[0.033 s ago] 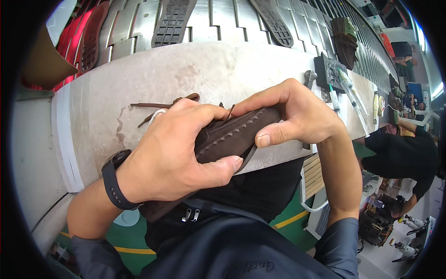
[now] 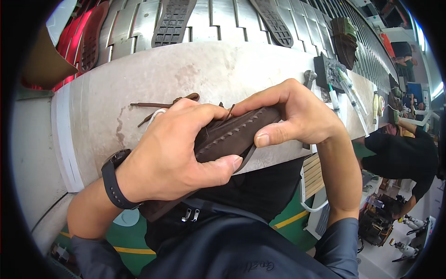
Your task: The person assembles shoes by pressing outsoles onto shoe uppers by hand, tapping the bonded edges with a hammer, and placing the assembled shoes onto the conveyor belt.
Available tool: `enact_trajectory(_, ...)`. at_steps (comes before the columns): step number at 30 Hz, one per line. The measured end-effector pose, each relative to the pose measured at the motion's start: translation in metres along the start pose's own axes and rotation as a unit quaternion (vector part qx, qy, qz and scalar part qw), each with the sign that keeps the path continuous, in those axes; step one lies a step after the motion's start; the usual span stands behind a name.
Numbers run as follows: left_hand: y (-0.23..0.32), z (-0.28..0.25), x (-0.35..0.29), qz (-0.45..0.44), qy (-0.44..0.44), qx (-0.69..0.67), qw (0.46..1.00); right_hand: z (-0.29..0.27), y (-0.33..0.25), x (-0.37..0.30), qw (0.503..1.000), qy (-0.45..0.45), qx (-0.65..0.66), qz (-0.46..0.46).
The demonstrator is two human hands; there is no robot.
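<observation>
A dark brown shoe [image 2: 230, 142] with a row of raised stitching lies tilted between my hands over the near edge of the bench. My left hand [image 2: 174, 151] is wrapped round its middle, thumb along the lower side. At the toe end, my right hand [image 2: 299, 114] grips with the thumb on the near side and the fingers over the far side. The fingertips of both hands come close together at the upper edge. Beyond my left hand, a brown shoelace [image 2: 160, 104] trails on the bench top. Much of the shoe is hidden under my left hand and wrist.
Past the pale, stained bench [image 2: 107, 97] runs a metal slat conveyor [image 2: 227, 23] carrying dark shoe soles [image 2: 174, 23] and a brown shoe [image 2: 344, 44]. Syringes [image 2: 355, 97] and a black block [image 2: 329, 72] lie at the bench's right. A person in black [image 2: 404, 153] is farther right.
</observation>
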State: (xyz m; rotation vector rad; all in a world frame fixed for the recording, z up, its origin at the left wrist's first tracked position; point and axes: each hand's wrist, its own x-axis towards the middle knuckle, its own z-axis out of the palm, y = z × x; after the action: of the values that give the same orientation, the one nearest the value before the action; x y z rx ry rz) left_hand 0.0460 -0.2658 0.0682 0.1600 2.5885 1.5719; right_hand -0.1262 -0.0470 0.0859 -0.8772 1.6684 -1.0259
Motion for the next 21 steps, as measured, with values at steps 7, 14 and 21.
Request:
enact_trajectory(7, 0.002, -0.005, -0.001, -0.019, -0.014, -0.024, 0.999, 0.016, 0.025, -0.009, 0.995, 0.046, 0.070, -0.048)
enact_trajectory(14, 0.003, -0.007, -0.004, -0.021, -0.021, -0.009, 1.000, 0.059, 0.026, -0.025, 0.953, 0.198, 0.220, -0.062)
enact_trajectory(21, -0.005, -0.009, -0.009, -0.015, -0.007, -0.015, 1.000, 0.100, 0.018, -0.015, 0.928, 0.350, 0.112, -0.064)
